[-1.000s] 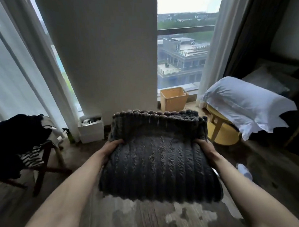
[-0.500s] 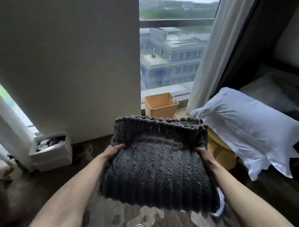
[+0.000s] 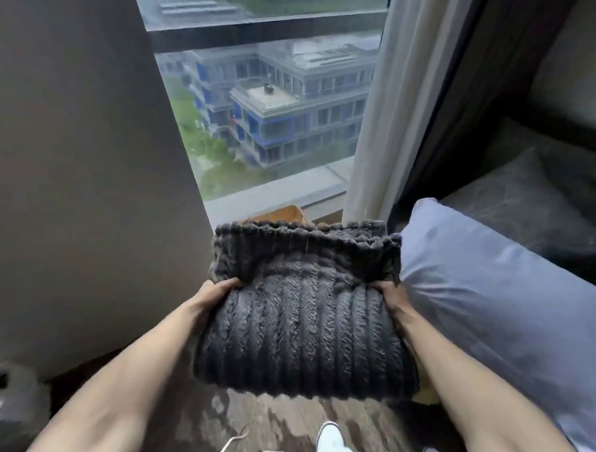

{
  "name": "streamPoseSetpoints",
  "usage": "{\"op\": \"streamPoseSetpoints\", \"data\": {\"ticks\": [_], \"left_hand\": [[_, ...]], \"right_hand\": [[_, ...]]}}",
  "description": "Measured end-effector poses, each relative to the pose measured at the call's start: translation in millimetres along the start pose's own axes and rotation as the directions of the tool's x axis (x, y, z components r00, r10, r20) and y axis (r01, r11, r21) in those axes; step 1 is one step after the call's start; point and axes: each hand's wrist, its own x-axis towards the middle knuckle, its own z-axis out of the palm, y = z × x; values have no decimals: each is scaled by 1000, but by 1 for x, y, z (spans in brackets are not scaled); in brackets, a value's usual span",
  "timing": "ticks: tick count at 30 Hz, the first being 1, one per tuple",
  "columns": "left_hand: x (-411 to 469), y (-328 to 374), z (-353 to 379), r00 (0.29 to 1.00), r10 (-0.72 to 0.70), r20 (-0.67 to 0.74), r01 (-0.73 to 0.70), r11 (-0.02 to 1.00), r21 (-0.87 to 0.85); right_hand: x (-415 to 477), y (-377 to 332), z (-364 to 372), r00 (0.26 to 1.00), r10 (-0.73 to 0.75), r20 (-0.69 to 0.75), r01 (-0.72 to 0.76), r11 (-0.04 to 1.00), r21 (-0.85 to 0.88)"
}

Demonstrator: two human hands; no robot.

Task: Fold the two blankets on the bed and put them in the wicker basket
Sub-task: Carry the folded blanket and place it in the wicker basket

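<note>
A folded blanket [image 3: 304,324] was held in the air, gripped at its side edges by the left hand [image 3: 214,294] and right hand [image 3: 390,295], thumbs pressed on top, the other fingers hidden beneath. The basket [image 3: 286,214] was glimpsed just behind it. Folding was judged done for this one, placing not yet; no second blanket was seen.

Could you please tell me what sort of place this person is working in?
Most likely a bedroom, perhaps a high-floor hotel room: a white pillow lies at the right, a pale curtain hangs beside a tall window overlooking lower buildings, and the floor is patterned carpet.
</note>
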Motion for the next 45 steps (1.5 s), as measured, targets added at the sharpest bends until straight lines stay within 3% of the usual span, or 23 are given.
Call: {"op": "streamPoseSetpoints", "data": {"ticks": [4,12,21,29,33,42,45], "left_hand": [[71,55,8,999,-29,-43,28,999,-30],[251,120,27,992,-102,-74,86,978,-192],[431,179,32,962,-255,-95,229,948,-220],[544,157,66,847,-462,-264,398,879,-262],[610,122,100,774,-574,-267,488,810,-326],[736,42,111,745,-540,-391,449,840,-305],[753,43,98,758,-479,-443,406,877,-255]], "right_hand": [[86,-47,30,998,57,16,-56,998,-30],[287,-128,121,998,17,61,-6,984,-178],[466,-168,222,987,157,33,-142,952,-271],[608,-116,307,927,331,176,-245,890,-384],[683,-67,338,897,373,235,-239,859,-452],[784,2,420,884,253,392,3,838,-546],[776,8,431,921,167,351,35,863,-504]]}}
